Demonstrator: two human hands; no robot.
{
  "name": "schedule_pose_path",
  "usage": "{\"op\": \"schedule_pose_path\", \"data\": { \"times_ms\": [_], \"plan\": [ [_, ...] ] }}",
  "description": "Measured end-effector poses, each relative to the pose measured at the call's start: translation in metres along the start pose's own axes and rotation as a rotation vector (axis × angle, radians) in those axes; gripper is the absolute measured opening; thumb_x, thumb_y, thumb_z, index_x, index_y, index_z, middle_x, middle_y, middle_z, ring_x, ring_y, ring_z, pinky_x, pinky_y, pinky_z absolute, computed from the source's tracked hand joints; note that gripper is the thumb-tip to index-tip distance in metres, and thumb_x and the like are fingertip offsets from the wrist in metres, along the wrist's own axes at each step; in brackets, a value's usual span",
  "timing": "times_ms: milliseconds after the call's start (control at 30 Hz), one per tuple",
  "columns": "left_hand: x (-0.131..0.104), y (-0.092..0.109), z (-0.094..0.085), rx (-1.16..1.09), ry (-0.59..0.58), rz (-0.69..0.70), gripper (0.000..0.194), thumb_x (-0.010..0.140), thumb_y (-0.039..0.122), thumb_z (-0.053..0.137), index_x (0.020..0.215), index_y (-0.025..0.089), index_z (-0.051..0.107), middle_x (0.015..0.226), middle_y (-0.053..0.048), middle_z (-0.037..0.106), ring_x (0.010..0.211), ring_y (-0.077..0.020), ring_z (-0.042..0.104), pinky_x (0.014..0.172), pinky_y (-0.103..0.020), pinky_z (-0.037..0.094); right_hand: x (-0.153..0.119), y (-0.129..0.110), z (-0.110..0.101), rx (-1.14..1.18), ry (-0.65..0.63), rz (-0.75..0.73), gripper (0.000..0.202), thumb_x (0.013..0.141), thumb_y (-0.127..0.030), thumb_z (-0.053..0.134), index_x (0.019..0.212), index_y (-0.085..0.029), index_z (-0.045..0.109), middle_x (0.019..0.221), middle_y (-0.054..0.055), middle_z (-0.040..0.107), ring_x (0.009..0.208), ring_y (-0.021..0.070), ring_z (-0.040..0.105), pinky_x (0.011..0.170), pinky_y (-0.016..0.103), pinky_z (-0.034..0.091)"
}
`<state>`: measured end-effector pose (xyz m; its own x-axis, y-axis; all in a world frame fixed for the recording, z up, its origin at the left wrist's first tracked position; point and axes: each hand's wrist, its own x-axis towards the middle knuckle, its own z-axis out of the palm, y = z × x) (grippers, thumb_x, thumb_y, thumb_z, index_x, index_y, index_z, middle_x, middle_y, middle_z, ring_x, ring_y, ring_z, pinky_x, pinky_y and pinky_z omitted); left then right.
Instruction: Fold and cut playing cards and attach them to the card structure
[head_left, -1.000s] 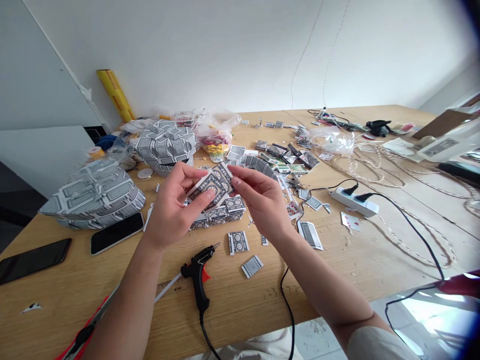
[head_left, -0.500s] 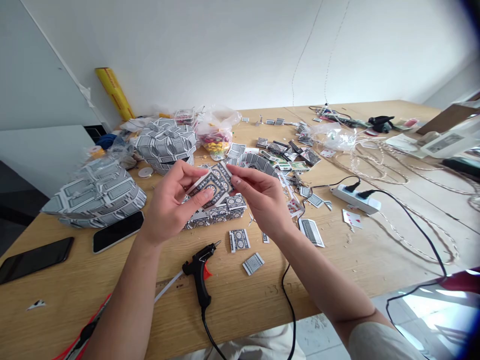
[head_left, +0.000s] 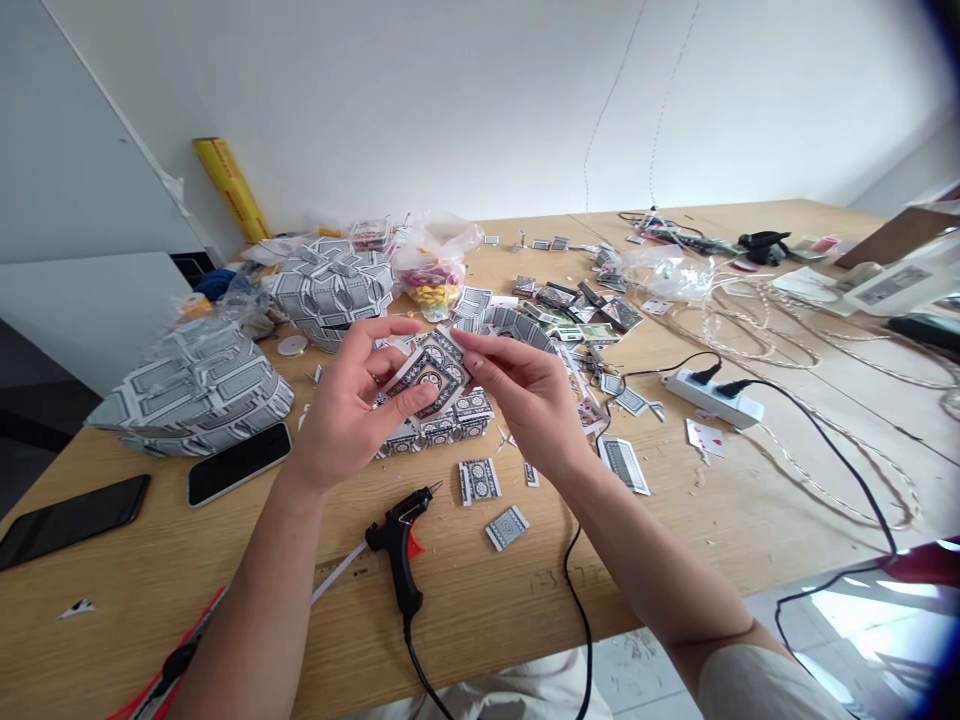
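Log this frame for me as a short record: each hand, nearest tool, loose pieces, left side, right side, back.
Left hand: holds a patterned card, thumb on its face
Right hand: fingertips at the same card's right-hand edge
Nearest tool: black glue gun, lying on the wooden table
Loose pieces: two small card pieces right of the glue gun
Left side: two phones, dark screens up
Right side: white power strip, two black plugs in it
Back: yellow roll, leaning

Two phones (head_left: 238,466) lie left of the left grip (head_left: 337,410) — a tilted yellow roll (head_left: 231,188) and clear bag (head_left: 439,262) beyond it. A power strip (head_left: 709,402) rests on the surface (head_left: 487,605), right of the right grip (head_left: 529,400).
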<state>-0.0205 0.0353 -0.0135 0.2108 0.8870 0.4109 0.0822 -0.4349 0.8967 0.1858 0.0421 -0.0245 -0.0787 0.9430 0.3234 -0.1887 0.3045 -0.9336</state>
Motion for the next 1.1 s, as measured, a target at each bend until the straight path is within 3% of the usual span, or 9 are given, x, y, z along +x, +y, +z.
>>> {"op": "schedule_pose_path", "data": {
  "times_ms": [100,300,533,633,733,933,1100],
  "plan": [
    [-0.0008,-0.001,0.0003,0.068,-0.012,0.016,0.064,0.091,0.042,0.09,0.148,0.029,0.064,0.096,-0.005,0.078,0.084,-0.025,0.079,0.071,-0.039,0.07,-0.0007,-0.0015,-0.0002,-0.025,-0.006,-0.008,0.025,0.095,-0.033,0.081,0.118,-0.03,0.09,0.1,0.003,0.085,0.082,0.0182,0.07,0.077,0.036,0.063],
    [-0.0035,-0.0045,-0.0007,0.14,-0.001,0.063,0.07,0.086,0.044,0.096,0.15,0.034,0.07,0.101,-0.004,0.08,0.092,-0.0276,0.079,0.079,-0.043,0.071,-0.0006,-0.002,-0.0016,-0.028,-0.071,0.013,0.032,0.093,-0.035,0.084,0.124,-0.03,0.088,0.087,0.001,0.079,0.074,0.0169,0.064,0.07,0.034,0.056],
    [-0.0049,-0.005,-0.0052,0.242,-0.017,0.155,0.055,0.084,0.047,0.097,0.135,0.037,0.08,0.135,-0.006,0.079,0.125,-0.0323,0.074,0.109,-0.049,0.064,-0.0026,-0.0039,-0.0008,-0.08,-0.13,0.008,0.038,0.098,-0.039,0.078,0.135,-0.03,0.083,0.088,0.002,0.077,0.078,0.0181,0.063,0.071,0.035,0.056],
    [-0.0055,-0.006,-0.0058,0.253,0.036,0.183,0.056,0.082,0.047,0.098,0.134,0.035,0.081,0.135,-0.006,0.08,0.124,-0.0323,0.075,0.112,-0.05,0.063,-0.0037,-0.0071,-0.0005,-0.013,-0.15,-0.007,0.046,0.098,-0.038,0.08,0.144,-0.033,0.077,0.099,0.003,0.078,0.09,0.0203,0.069,0.08,0.037,0.061],
    [-0.0062,-0.0075,-0.0058,0.247,0.127,0.201,0.061,0.079,0.047,0.1,0.134,0.033,0.081,0.133,-0.007,0.081,0.121,-0.0325,0.077,0.113,-0.051,0.063,-0.0036,-0.0089,-0.0013,0.045,-0.169,0.023,0.045,0.093,-0.04,0.086,0.137,-0.031,0.08,0.107,0.005,0.079,0.102,0.0238,0.073,0.09,0.041,0.065],
    [-0.0063,-0.009,-0.0038,0.223,0.19,0.234,0.058,0.078,0.046,0.101,0.132,0.031,0.082,0.129,-0.006,0.083,0.118,-0.0307,0.079,0.11,-0.05,0.066,-0.0018,-0.004,-0.0029,0.082,-0.192,0.002,0.047,0.081,-0.035,0.097,0.127,-0.03,0.086,0.108,0.005,0.08,0.092,0.0218,0.075,0.09,0.045,0.069],
    [-0.0063,-0.0071,-0.0018,0.186,0.214,0.246,0.055,0.077,0.037,0.103,0.128,0.031,0.084,0.127,-0.005,0.084,0.118,-0.029,0.079,0.109,-0.046,0.066,-0.0027,-0.0001,-0.0036,0.054,-0.167,-0.081,0.044,0.084,-0.032,0.096,0.127,-0.033,0.087,0.107,0.004,0.082,0.093,0.0229,0.077,0.089,0.046,0.07]
  ]
}}
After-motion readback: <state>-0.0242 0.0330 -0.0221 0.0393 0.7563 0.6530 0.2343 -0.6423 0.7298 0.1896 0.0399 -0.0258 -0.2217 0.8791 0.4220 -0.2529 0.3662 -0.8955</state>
